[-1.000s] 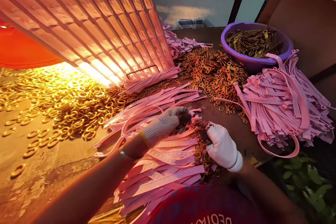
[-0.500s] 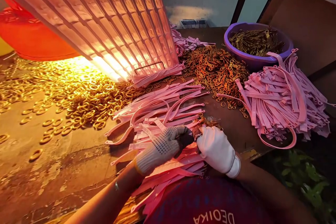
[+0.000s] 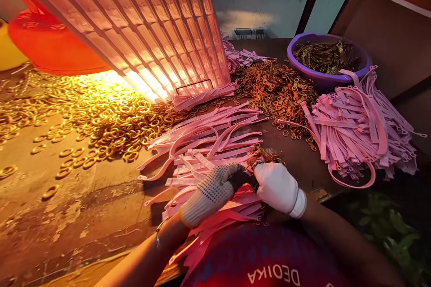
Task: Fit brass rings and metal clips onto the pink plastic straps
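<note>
My left hand (image 3: 215, 190), in a knitted glove with dark dots, is closed at the fingertips over a layer of pink straps (image 3: 202, 136). Facing it, my right hand (image 3: 278, 188) wears a smooth white glove, its fingers pinched together. The two sets of fingertips almost meet, and what they hold between them is too small and covered to make out. Just beyond my right fingers lies a little heap of brassy metal pieces (image 3: 271, 156). More straps spread beneath and in front of my left wrist.
Gold rings (image 3: 117, 119) cover the table's left side below a glowing ribbed pink panel (image 3: 161, 22). Behind it hangs a red lampshade-like object (image 3: 54, 45). Metal links (image 3: 279, 89) are heaped at the back, beside a purple basin (image 3: 323, 76). A pink strap pile (image 3: 363, 130) lies right.
The view has shifted slightly. My fingertips have drawn closer together and turned a little, and the reddish fingers of my right hand show less now. The straps lie as before.
</note>
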The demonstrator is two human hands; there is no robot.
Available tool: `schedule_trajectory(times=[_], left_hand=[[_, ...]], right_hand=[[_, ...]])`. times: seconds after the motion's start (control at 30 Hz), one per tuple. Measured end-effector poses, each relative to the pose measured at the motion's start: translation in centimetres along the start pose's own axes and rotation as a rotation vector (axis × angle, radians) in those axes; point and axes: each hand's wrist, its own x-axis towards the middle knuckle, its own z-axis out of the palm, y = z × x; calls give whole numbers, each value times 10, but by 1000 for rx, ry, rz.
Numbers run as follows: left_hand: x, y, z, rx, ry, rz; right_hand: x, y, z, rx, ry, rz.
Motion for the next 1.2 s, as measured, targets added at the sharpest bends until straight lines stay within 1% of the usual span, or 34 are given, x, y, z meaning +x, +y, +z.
schedule_trajectory(times=[0.13, 0.23, 0.33, 0.43, 0.5, 0.57, 0.63, 0.67, 0.7, 0.73, 0.77, 0.8, 0.83, 0.87, 0.93, 1.03, 1.13, 1.2], left_hand=[[1, -9, 5, -34, -27, 25], [4, -10, 4, -73, -53, -2], [7, -8, -1, -130, -141, -83], [9, -11, -6, -220, -248, -217], [8, -17, -8, -293, -256, -280], [8, -24, -10, -384, -190, -311], [8, -28, -12, -515, -88, -336], [9, -28, -14, -591, -41, -347], [11, -27, -15, -679, -2, -354], [13, -25, -17, -773, 22, -364], [15, -23, -18, -860, 28, -378], [18, -21, -19, -935, 14, -401], [20, -20, -19, -993, -12, -427], [22, -19, -19, -1032, -47, -450], [25, -18, -18, -1074, -118, -451], [27, -18, -16, -1104, -202, -387], [25, -16, -15, -1116, -246, -358], [23, -15, -14, -1137, -260, -340]], right_hand=[[2, 4, 11, -2, -4, -151], [2, 7, 18, -31, 17, -225], [2, 7, 21, -36, 46, -259], [2, 6, 15, -3, 8, -267], [4, 14, 8, 31, -22, -253], [14, 35, 1, 111, 10, -251], [33, 69, -3, 230, 108, -230], [46, 90, -2, 277, 161, -182], [61, 113, -1, 283, 206, -96], [78, 135, 0, 239, 240, 10], [95, 156, 2, 146, 251, 115], [112, 175, 3, 20, 232, 191], [129, 191, 4, -120, 197, 229], [143, 203, 5, -225, 157, 227], [167, 220, 5, -297, 109, 191], [185, 231, 6, -306, 76, 151], [190, 235, 4, -314, 89, 183], [184, 229, 2, -273, 139, 220]])
